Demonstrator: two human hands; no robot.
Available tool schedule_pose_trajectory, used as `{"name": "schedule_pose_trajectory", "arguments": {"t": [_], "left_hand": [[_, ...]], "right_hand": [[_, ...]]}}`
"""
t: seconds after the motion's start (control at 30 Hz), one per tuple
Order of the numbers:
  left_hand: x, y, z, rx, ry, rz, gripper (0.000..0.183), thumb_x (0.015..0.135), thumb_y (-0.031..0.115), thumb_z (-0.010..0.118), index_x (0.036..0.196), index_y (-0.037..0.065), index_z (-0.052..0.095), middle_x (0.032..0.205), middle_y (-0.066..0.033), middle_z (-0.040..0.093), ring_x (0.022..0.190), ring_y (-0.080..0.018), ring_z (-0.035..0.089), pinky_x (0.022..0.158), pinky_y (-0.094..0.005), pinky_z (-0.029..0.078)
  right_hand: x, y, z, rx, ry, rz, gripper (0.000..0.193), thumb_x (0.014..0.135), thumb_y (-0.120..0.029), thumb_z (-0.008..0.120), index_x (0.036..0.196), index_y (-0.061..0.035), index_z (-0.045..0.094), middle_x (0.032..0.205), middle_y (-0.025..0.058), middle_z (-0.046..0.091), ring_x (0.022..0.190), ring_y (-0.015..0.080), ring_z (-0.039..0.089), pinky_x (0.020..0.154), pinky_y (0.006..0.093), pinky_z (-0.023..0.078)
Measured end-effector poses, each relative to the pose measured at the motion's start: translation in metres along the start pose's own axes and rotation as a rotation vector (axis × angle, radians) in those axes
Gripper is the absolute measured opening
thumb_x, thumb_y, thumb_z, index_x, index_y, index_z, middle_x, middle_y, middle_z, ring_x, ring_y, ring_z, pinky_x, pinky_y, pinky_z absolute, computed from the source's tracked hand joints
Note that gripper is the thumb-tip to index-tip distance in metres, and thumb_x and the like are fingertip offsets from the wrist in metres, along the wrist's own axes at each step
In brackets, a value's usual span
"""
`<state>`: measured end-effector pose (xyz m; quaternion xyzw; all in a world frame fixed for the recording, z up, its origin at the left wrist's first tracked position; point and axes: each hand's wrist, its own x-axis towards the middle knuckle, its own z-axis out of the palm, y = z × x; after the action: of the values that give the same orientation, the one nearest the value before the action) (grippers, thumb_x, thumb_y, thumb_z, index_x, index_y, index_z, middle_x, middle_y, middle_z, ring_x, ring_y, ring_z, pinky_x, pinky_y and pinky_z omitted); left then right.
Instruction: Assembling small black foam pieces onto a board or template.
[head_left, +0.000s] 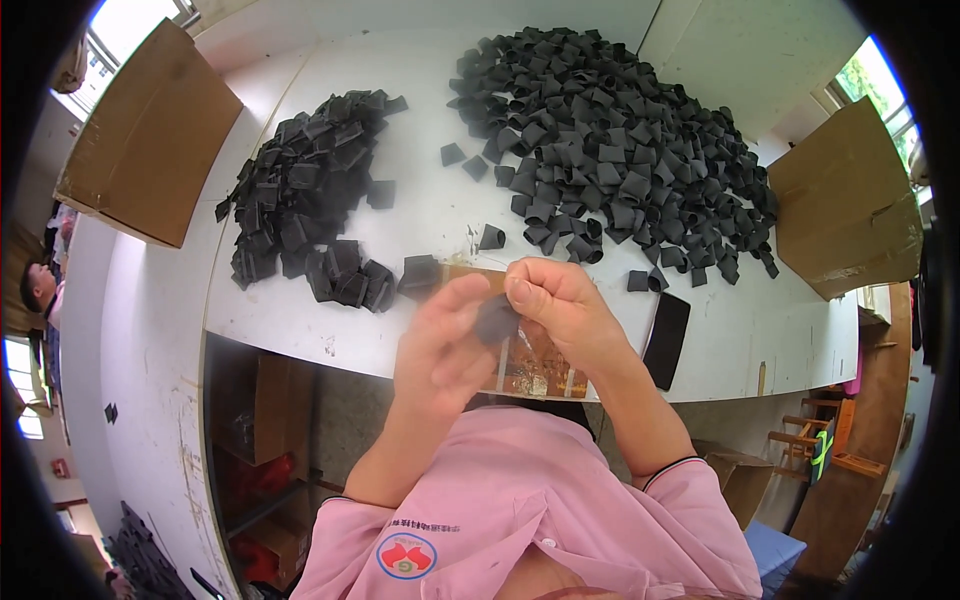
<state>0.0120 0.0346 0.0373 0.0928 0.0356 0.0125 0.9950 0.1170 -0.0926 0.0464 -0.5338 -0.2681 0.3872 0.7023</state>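
Pinched between thumb and fingers of my right hand [566, 308] is a small black fabric piece [497, 320], held in front of my chest. Beside it on the left, my left hand [440, 345] is blurred, its fingers stretched out and the palm facing the piece; whether it touches the fabric is unclear. Under both hands lies a worn brown board [540, 365] at the table's front edge. One flat black piece [419, 275] rests just beyond my left fingers. A small black fabric loop [491, 237] stands past the board.
A large pile of black fabric loops [620, 150] covers the back right; a smaller pile of flat black pieces [305, 180] is at left. Cardboard boxes stand at the left [150, 135] and right [850, 200]. A dark phone-like slab [667, 340] lies right of my hand.
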Motion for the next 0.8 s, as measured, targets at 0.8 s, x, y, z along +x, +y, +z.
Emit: {"name": "schedule_pose_trajectory", "arguments": {"t": [0.8], "left_hand": [[0.011,-0.007,-0.003,1.535,-0.088,0.604,0.013,0.080,-0.001,0.054,0.093,-0.003,0.055,0.092,-0.0122,0.055,0.091,-0.0186,0.049,0.082,-0.0303,0.038]], "right_hand": [[-0.020,0.013,0.006,-0.679,0.374,-0.471,0.020,0.074,-0.015,0.065,0.087,-0.0017,0.057,0.078,0.0073,0.053,0.062,0.0164,0.051,0.052,0.0262,0.042]]}}
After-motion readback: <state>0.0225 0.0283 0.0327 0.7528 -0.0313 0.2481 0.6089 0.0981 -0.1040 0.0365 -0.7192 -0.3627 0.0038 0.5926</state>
